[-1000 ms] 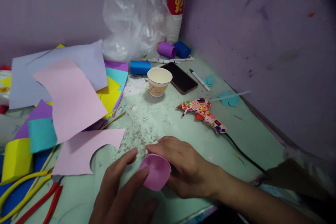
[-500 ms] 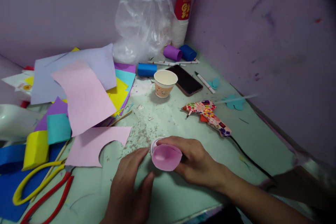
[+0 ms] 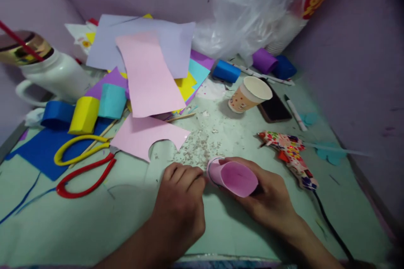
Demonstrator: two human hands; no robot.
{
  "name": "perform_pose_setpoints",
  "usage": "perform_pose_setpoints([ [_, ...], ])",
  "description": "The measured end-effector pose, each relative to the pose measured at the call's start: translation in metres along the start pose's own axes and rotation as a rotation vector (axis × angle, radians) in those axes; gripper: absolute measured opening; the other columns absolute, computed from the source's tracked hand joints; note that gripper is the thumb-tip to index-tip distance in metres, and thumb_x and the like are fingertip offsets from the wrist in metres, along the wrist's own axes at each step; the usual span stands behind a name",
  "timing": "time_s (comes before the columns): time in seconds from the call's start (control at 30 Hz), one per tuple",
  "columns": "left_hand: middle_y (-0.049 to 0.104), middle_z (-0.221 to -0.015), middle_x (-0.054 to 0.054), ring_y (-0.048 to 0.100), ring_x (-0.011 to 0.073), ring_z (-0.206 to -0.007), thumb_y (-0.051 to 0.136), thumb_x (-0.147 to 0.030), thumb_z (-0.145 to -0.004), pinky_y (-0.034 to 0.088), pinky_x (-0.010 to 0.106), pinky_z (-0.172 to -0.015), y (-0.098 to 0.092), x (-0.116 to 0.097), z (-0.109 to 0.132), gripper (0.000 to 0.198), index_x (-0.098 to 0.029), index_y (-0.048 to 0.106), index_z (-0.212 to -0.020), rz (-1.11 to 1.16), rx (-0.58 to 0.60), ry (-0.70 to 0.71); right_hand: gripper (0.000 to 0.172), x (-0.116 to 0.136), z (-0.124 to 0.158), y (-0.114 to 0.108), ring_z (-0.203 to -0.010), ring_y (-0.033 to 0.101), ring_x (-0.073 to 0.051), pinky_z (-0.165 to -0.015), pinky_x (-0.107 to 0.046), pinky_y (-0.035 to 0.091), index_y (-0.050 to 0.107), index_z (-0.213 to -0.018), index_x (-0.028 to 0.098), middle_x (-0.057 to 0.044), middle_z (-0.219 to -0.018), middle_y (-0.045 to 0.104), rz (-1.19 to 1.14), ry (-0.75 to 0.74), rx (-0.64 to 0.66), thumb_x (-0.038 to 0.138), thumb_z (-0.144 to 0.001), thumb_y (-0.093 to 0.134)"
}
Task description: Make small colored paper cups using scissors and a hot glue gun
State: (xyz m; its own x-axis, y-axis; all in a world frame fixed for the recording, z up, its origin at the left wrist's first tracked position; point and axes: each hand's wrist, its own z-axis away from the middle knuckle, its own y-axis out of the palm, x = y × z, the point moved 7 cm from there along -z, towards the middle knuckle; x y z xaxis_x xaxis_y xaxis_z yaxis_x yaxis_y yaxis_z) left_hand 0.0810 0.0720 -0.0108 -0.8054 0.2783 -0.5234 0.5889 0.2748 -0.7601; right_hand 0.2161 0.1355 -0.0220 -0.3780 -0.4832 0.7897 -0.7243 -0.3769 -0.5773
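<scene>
My right hand (image 3: 268, 191) wraps around a pink paper-wrapped cup (image 3: 240, 178) lying tilted over the table. Its wide pink opening faces me, and a pale rim with a dark line shows at its left end. Close by that rim is my left hand (image 3: 181, 201), fingers curled in and pressed together; whatever they may hold is hidden. Beyond the hands stands a patterned paper cup (image 3: 244, 96). To the right lies a flowered hot glue gun (image 3: 290, 151) with a clear glue stick in its back.
Scissors with yellow and red handles (image 3: 85, 176) lie left, beside pink paper with a curved cutout (image 3: 148, 134). Behind are stacked coloured sheets (image 3: 176, 46), paper rolls (image 3: 83, 115), and a white mug (image 3: 58, 73). A phone (image 3: 276, 107), marker (image 3: 296, 113) and plastic bag (image 3: 246, 12) sit farther back.
The camera has swung left, bringing the mug into view. My left hand, spread before, has curled shut beside the pink cup's left end. My right hand keeps its hold.
</scene>
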Motion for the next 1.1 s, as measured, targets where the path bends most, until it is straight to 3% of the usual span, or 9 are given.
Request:
perform_pose_setpoints([
  [0.2,0.068,-0.086,0.01,0.06,0.0232,-0.08,0.051,-0.002,-0.071,0.047,0.042,-0.074,-0.01,0.01,0.002,0.023,-0.011,0.066,-0.086,0.057,-0.048,-0.076,0.035,-0.005,0.003,-0.001,-0.085,0.071,-0.023,-0.073,-0.034,0.061,0.062,-0.108,0.023,-0.005,-0.1,0.074,0.107,0.066,-0.023,0.023,-0.073,0.071],
  [0.43,0.067,-0.088,0.014,0.059,0.0257,-0.085,0.05,-0.002,-0.073,0.044,0.047,-0.079,-0.004,0.005,0.004,0.026,-0.008,0.068,-0.09,0.062,0.054,-0.065,0.042,-0.009,0.006,-0.002,-0.083,0.071,-0.022,-0.072,-0.032,0.061,0.062,-0.108,0.023,-0.004,-0.098,0.074,0.078,0.104,-0.056,0.026,-0.068,0.076],
  [0.67,0.067,-0.091,0.011,0.058,0.0244,-0.087,0.05,-0.002,-0.075,0.045,0.046,-0.08,-0.01,0.007,0.006,0.026,-0.009,0.065,-0.096,0.069,-0.021,-0.075,0.038,-0.007,0.006,0.0,-0.085,0.07,-0.023,-0.074,-0.035,0.06,0.063,-0.107,0.021,-0.007,-0.099,0.073,0.104,0.101,-0.045,0.024,-0.07,0.074],
  [0.8,0.064,-0.111,0.013,0.055,0.0232,-0.103,0.05,-0.004,-0.078,0.046,0.042,-0.089,-0.021,-0.008,-0.002,0.04,-0.008,0.053,-0.118,0.162,-0.055,0.083,0.047,-0.01,0.009,0.0,-0.088,0.069,-0.023,-0.077,-0.036,0.058,0.061,-0.113,0.023,-0.005,-0.102,0.072,0.029,0.085,-0.066,0.023,-0.068,0.076],
  [0.87,0.06,-0.12,0.013,0.053,0.0233,-0.107,0.052,-0.005,-0.077,0.047,0.039,-0.091,-0.023,-0.02,-0.009,0.043,-0.01,0.051,-0.12,0.16,-0.002,0.196,0.048,-0.011,0.01,0.002,-0.088,0.069,-0.022,-0.077,-0.034,0.058,0.06,-0.116,0.024,-0.004,-0.103,0.072,-0.006,0.064,-0.056,0.021,-0.07,0.074],
  [1.0,0.059,-0.125,0.013,0.056,0.0232,-0.091,0.055,-0.005,-0.073,0.052,0.036,-0.074,-0.015,-0.038,-0.02,0.047,-0.01,0.053,-0.12,0.003,0.102,0.356,0.045,-0.008,0.008,0.005,-0.093,0.067,-0.022,-0.081,-0.035,0.055,0.058,-0.118,0.024,-0.005,-0.108,0.069,-0.042,0.003,-0.045,0.022,-0.075,0.07],
  [1.1,0.065,-0.109,0.013,0.054,0.0236,-0.078,0.055,-0.004,-0.072,0.05,0.036,-0.059,-0.008,-0.043,-0.023,0.035,-0.008,0.059,-0.107,-0.125,0.109,0.455,0.048,-0.003,0.004,0.003,-0.1,0.064,-0.025,-0.086,-0.04,0.053,0.055,-0.122,0.023,-0.009,-0.112,0.067,-0.02,-0.066,-0.027,0.026,-0.076,0.069],
])
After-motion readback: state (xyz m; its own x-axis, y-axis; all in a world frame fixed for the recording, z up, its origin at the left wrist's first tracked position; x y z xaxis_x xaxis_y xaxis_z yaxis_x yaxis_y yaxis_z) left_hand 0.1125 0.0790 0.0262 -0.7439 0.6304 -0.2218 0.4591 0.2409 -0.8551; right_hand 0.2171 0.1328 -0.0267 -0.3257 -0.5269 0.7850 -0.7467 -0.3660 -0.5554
